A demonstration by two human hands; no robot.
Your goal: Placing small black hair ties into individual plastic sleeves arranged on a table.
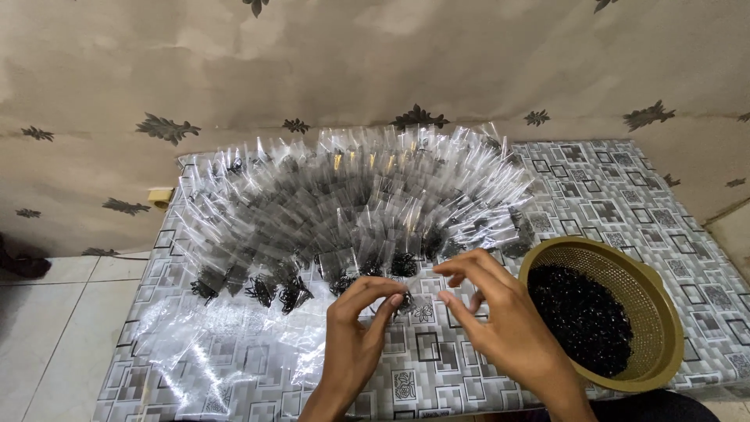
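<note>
Head view: left hand [353,334] and right hand [491,311], fingers pinching a small clear bag [408,303] near the worktop's [625,195] front edge, beside a gold basket [664,312].

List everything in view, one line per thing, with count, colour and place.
small plastic bags: too many to count, clear, fanned in overlapping rows across the far half of the mat, the nearest ones holding small black pieces
empty plastic bags: several, clear, flat on the mat at near left
basket: one, olive-gold, round, on the mat at right
black pieces: a heap, black, inside the basket
mat: one, grey with square pattern, under everything
floor tiles: pale, at left
wall: beige with dark leaf motifs, behind
left hand: pinching a small bag at centre
right hand: fingertips at the same bag
</note>
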